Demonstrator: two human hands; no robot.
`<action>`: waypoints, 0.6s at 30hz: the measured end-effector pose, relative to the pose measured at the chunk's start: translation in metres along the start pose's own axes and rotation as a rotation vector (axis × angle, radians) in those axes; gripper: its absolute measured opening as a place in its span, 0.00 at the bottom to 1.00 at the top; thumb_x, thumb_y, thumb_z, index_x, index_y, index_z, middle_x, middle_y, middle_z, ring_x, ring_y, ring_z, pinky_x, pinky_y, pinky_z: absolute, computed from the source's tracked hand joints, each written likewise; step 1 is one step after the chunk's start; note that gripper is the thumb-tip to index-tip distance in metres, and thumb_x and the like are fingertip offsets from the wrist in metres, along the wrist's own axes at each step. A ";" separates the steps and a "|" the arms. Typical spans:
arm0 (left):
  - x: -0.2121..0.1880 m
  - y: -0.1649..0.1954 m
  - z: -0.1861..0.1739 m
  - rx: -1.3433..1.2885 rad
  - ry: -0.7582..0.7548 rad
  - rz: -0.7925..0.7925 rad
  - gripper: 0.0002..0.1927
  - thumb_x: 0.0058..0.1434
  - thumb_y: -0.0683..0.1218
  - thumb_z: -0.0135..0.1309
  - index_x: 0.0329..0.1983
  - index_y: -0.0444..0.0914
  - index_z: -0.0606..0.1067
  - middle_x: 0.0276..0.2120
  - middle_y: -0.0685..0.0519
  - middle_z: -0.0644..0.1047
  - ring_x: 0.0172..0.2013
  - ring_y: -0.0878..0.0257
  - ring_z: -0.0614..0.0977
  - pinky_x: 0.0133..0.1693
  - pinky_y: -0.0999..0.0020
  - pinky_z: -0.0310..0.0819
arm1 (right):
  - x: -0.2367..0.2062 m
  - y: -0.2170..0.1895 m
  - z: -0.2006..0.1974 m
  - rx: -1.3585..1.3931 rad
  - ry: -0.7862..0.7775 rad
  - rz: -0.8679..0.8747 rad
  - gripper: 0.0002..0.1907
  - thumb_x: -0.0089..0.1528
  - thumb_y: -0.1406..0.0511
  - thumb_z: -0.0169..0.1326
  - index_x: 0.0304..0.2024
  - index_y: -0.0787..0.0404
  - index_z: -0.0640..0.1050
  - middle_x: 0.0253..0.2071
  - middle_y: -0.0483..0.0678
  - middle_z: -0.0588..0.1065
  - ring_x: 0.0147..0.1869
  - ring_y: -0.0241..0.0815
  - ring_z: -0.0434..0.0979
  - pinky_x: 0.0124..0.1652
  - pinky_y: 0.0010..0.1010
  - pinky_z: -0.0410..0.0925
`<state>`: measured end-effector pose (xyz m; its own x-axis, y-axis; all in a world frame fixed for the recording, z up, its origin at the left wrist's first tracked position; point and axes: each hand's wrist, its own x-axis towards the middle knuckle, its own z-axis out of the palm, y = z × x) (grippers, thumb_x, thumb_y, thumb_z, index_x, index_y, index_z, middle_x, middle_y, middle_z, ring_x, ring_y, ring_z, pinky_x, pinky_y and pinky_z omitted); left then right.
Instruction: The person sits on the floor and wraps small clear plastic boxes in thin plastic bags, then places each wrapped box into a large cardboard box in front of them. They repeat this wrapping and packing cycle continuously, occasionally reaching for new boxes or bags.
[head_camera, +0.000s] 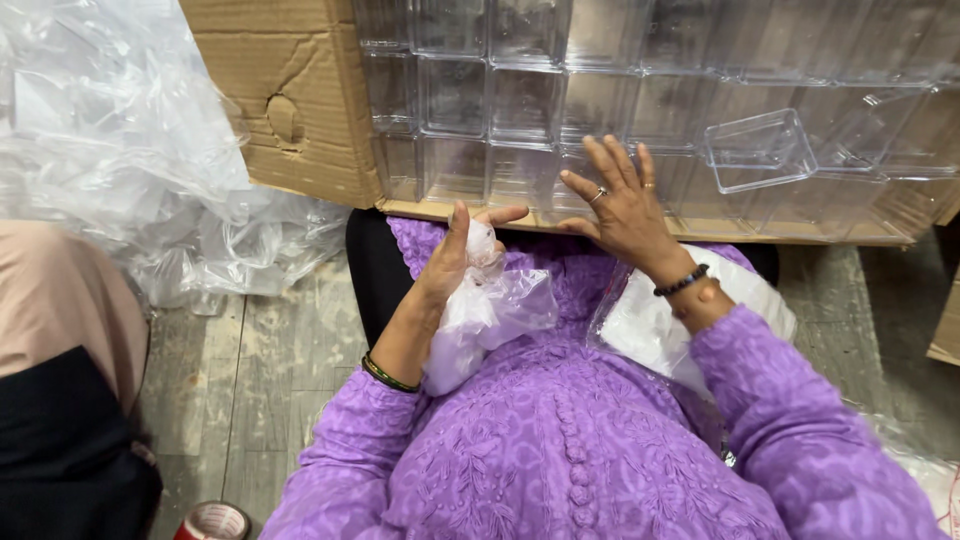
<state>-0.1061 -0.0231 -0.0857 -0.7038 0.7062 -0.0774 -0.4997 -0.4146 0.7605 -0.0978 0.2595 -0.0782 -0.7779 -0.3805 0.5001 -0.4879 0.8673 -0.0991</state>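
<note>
Brown cardboard box (300, 100) of clear plastic cases (520, 100) ahead

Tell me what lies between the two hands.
Head view: only purple garment shows between the left hand, holding a small plastic bag, and the right hand.

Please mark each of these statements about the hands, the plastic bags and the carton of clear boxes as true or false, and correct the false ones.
1. The left hand grips a small clear plastic bag. True.
2. The right hand holds a roll of tape. False: it is open, fingers spread, on the clear plastic boxes in the cardboard carton.
3. One clear box lies loose and tilted on top of the stacked ones. True.
4. The carton is closed. False: its open side shows the rows of boxes.
5. A flat bag of white material lies under the right forearm. True.
</note>
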 end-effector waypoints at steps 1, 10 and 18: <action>0.004 0.001 0.005 0.047 0.006 0.012 0.48 0.67 0.76 0.35 0.71 0.33 0.67 0.22 0.64 0.66 0.23 0.76 0.65 0.26 0.79 0.59 | -0.003 -0.006 -0.005 0.149 0.043 0.063 0.35 0.64 0.46 0.58 0.67 0.55 0.71 0.75 0.58 0.60 0.80 0.57 0.55 0.74 0.52 0.49; 0.026 0.003 0.022 0.306 0.059 0.214 0.35 0.67 0.59 0.56 0.69 0.33 0.65 0.38 0.57 0.78 0.37 0.72 0.76 0.41 0.77 0.72 | -0.020 -0.062 0.002 1.330 -0.181 0.538 0.16 0.68 0.69 0.60 0.57 0.70 0.77 0.48 0.47 0.78 0.50 0.33 0.76 0.48 0.25 0.71; 0.003 0.003 0.009 0.294 0.163 0.175 0.19 0.69 0.48 0.57 0.58 0.32 0.75 0.32 0.57 0.78 0.35 0.71 0.78 0.39 0.77 0.71 | -0.021 -0.061 -0.004 1.616 0.007 0.591 0.09 0.70 0.68 0.53 0.52 0.64 0.74 0.47 0.42 0.76 0.51 0.30 0.74 0.54 0.24 0.70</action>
<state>-0.1054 -0.0167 -0.0775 -0.8488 0.5286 -0.0139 -0.2153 -0.3216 0.9221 -0.0502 0.2164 -0.0788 -0.9855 -0.1480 0.0826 -0.0347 -0.3009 -0.9530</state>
